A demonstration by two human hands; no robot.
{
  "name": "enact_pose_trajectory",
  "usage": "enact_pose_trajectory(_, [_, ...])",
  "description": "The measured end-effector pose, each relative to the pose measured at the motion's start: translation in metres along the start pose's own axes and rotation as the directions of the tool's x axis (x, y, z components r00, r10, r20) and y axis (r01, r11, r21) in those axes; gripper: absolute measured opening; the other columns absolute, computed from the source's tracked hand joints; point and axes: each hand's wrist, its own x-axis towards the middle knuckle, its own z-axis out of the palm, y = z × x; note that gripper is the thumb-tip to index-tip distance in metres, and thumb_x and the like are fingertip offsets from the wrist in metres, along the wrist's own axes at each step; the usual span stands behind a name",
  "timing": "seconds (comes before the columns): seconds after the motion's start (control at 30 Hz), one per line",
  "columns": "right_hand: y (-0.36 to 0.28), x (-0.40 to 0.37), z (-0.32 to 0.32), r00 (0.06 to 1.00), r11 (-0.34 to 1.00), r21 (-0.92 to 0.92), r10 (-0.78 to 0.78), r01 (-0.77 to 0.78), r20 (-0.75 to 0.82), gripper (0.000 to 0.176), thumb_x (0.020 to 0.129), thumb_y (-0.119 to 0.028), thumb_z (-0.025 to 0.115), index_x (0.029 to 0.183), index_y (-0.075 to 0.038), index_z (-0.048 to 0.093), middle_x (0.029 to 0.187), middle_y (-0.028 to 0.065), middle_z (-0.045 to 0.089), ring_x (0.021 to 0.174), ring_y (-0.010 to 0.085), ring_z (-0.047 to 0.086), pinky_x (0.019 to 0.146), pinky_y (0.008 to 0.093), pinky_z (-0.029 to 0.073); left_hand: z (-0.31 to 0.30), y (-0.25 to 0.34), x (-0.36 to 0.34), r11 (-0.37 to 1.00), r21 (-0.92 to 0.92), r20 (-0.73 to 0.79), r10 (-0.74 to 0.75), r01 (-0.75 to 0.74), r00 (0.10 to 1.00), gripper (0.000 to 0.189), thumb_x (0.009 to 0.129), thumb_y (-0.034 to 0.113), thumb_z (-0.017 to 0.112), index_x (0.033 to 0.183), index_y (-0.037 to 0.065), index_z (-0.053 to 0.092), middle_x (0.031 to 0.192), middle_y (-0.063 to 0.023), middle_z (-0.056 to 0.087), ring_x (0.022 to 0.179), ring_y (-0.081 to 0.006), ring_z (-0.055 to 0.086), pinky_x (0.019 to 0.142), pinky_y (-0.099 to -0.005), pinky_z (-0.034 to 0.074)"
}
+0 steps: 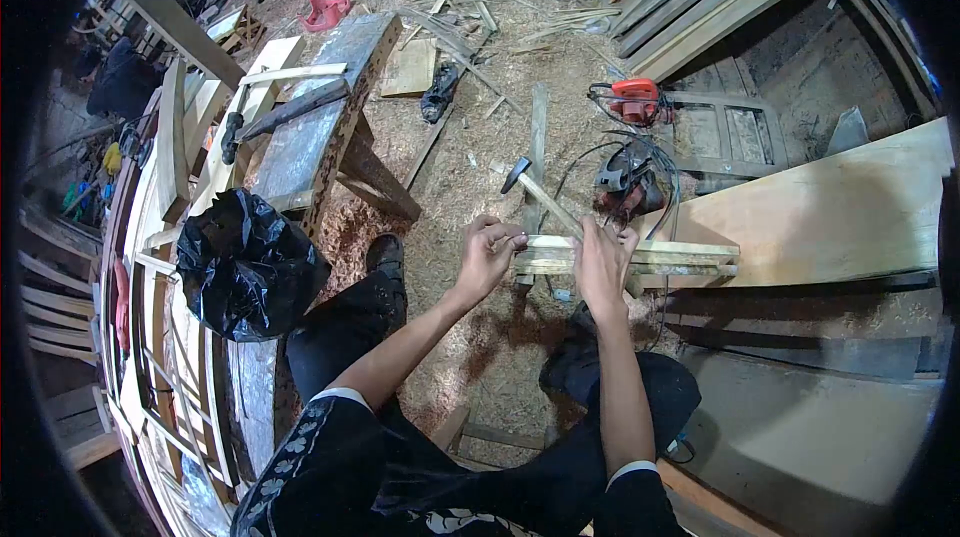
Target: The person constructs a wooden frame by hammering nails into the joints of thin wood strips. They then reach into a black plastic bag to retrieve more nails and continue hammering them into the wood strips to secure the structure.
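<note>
Gripping wooden strips [680, 257], jutting past the left end of the wide plank [820, 217], and seemingly the hammer [547, 202], in the right hand [603, 265]; pinching narrowly at their tip with the left hand [488, 253]. Could tip if pressed on that overhang.

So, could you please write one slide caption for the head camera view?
Left hand and right hand at stacked wooden strips, a hammer close by.

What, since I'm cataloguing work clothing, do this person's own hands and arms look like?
The left hand and right hand are bare, with no gloves visible. The left sleeve is black with white edging and a pale clover-like pattern. The right sleeve is dark, also edged in white. Both leave the forearms uncovered.
</note>
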Motion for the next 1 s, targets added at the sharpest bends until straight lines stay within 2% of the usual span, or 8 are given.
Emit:
enact_pose_trajectory(0.2, [-0.002,0.0,-0.002,1.0,1.0,-0.02,-0.002,0.002,0.013,0.025,0.093,-0.017,0.066,0.112,-0.004,0.057,0.089,0.013,0.068,0.094,0.0291,0.064,0.097,0.0513,0.033,-0.001,0.007,0.0,1.0,0.009,-0.011,0.003,-0.003,1.0,0.015,0.086,0.019,0.077,0.095,0.007,0.079,0.097,-0.0132,0.067,0.099,-0.0257,0.059,0.088,-0.0402,0.047])
enact_pose_trajectory(0.33, [-0.002,0.0,-0.002,0.999,0.999,-0.023,-0.037,0.037,-0.036,0.025,0.093,-0.017,0.066,0.112,-0.004,0.057,0.087,0.0132,0.068,0.093,0.0293,0.064,0.098,0.0513,0.033,0.002,0.003,0.002,0.996,0.071,-0.027,0.061,-0.059,0.998,0.011,0.084,0.016,0.078,0.09,0.008,0.078,0.095,-0.0079,0.072,0.098,-0.0252,0.059,0.091,-0.0417,0.045])
enact_pose_trajectory(0.5, [-0.004,0.0,-0.007,1.0,1.0,-0.002,0.001,-0.001,0.017,0.024,0.093,-0.018,0.066,0.111,-0.004,0.057,0.089,0.0132,0.068,0.095,0.0283,0.063,0.1,0.0491,0.031,0.003,0.003,0.005,0.99,0.113,-0.026,0.088,-0.084,0.996,0.007,0.081,0.013,0.079,0.085,0.007,0.076,0.092,-0.0026,0.075,0.096,-0.024,0.06,0.091,-0.0407,0.043])
enact_pose_trajectory(0.53, [-0.003,0.0,-0.006,1.0,1.0,-0.004,-0.001,0.001,0.017,0.024,0.093,-0.018,0.066,0.111,-0.004,0.057,0.089,0.0132,0.068,0.095,0.0283,0.063,0.1,0.0491,0.031,0.003,0.003,0.004,0.979,0.15,-0.03,0.142,-0.136,0.989,0.008,0.081,0.013,0.079,0.085,0.008,0.076,0.093,-0.0026,0.075,0.095,-0.024,0.06,0.091,-0.04,0.043])
enact_pose_trajectory(0.67, [0.0,0.0,-0.005,0.999,0.999,0.01,-0.034,0.034,-0.041,0.022,0.093,-0.017,0.065,0.108,-0.004,0.057,0.091,0.0124,0.066,0.096,0.0281,0.061,0.102,0.0477,0.03,0.002,0.005,0.003,0.938,0.253,-0.018,0.25,-0.238,0.968,0.011,0.08,0.014,0.079,0.088,0.008,0.075,0.093,-0.0028,0.074,0.095,-0.025,0.06,0.093,-0.0401,0.041])
enact_pose_trajectory(0.73, [-0.001,-0.001,-0.006,0.998,0.999,0.029,-0.04,0.042,-0.045,0.021,0.093,-0.017,0.065,0.107,-0.004,0.057,0.092,0.0124,0.065,0.097,0.0281,0.06,0.102,0.0477,0.03,0.0,0.01,0.003,0.941,0.249,-0.012,0.239,-0.228,0.971,0.01,0.081,0.015,0.077,0.089,0.009,0.075,0.094,-0.0026,0.073,0.098,-0.0249,0.06,0.094,-0.0402,0.041])
enact_pose_trajectory(0.93, [-0.014,-0.018,-0.033,0.969,0.992,0.011,-0.119,0.124,-0.217,0.025,0.096,-0.021,0.06,0.111,-0.002,0.057,0.099,0.0161,0.06,0.104,0.0293,0.056,0.1,0.0485,0.032,0.0,0.011,0.001,0.938,0.255,-0.014,0.246,-0.234,0.969,0.011,0.082,0.016,0.075,0.091,0.01,0.075,0.096,-0.0019,0.072,0.101,-0.026,0.059,0.096,-0.0417,0.039])
enact_pose_trajectory(1.0, [-0.022,-0.039,-0.037,0.995,0.981,0.196,0.027,-0.008,-0.096,0.027,0.098,-0.021,0.056,0.114,0.0,0.057,0.1,0.0204,0.061,0.103,0.0355,0.057,0.094,0.0487,0.039,-0.001,0.01,-0.001,0.941,0.249,-0.018,0.24,-0.228,0.971,0.011,0.082,0.017,0.075,0.091,0.01,0.074,0.097,-0.002,0.072,0.101,-0.0264,0.058,0.096,-0.0425,0.038])
